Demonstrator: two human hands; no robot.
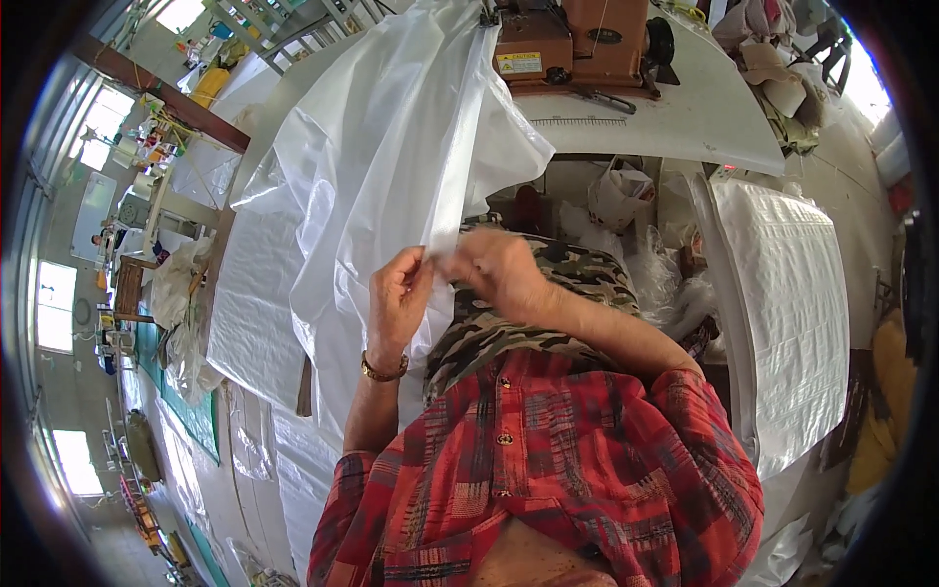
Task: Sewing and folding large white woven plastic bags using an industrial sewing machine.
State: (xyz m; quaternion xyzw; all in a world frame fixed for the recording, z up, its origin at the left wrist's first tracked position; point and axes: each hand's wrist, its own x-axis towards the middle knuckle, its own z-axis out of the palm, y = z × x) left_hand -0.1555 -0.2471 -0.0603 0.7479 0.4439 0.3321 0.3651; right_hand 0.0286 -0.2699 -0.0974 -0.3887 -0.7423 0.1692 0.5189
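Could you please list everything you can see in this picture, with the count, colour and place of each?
plastic sheet: one, clear white, hanging from the machine down to both hands
sewing machine: one, orange-brown, top centre on the table
table: one, white, top right
woven sacks: one stack, white, right side
plastic bag: one, white, under the table
bracelet: one, gold, left wrist
shirt: one, red plaid, bottom centre
left hand: pinching the sheet's edge
right hand: gripping the same edge
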